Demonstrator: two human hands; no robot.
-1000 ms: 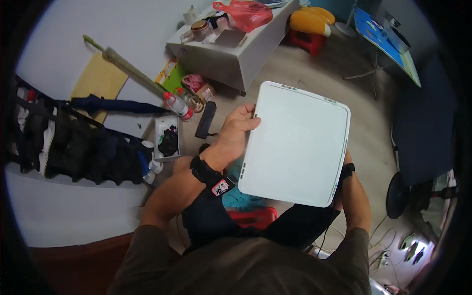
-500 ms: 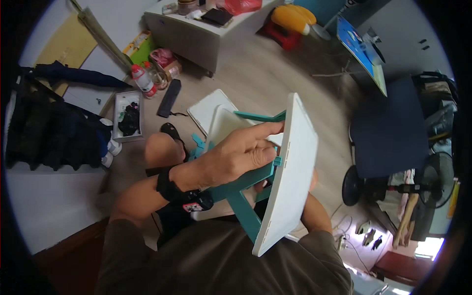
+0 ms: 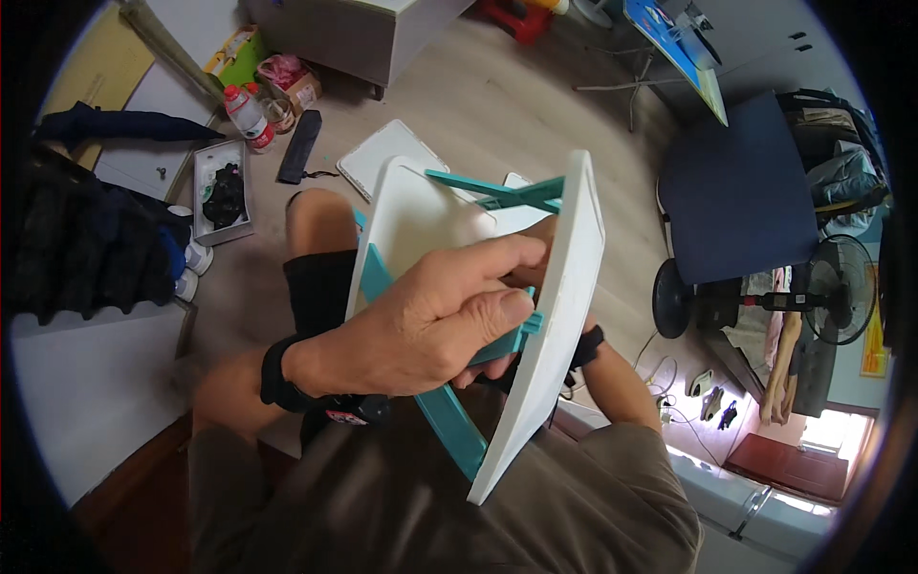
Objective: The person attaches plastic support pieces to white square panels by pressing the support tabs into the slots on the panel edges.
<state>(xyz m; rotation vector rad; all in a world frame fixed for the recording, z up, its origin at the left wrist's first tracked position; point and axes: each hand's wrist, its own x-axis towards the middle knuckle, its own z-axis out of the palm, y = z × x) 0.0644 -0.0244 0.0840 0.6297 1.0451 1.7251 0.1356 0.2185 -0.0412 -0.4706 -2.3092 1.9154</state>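
Observation:
In front of my torso stands a folding piece with two white panels joined by teal struts, like a small folding stool. The right white panel is nearly edge-on; the left white panel leans beyond my hand. Between them, my left hand is closed around a teal crossbar, its thumb beside a small clip on the right panel. A teal strut runs below the wrist. Past the right panel shows my right forearm with a dark wristband; the panel hides most of that hand, so its fingers cannot be made out.
Another white panel lies on the floor ahead, near a dark pouch. At left are a box with a black bag, bottles and an umbrella. A dark blue chair and a fan stand at right.
The folding piece is turned a little, so more of the left panel and its teal struts shows. My left hand stays at the crossbar. The room has shifted up and left in view.

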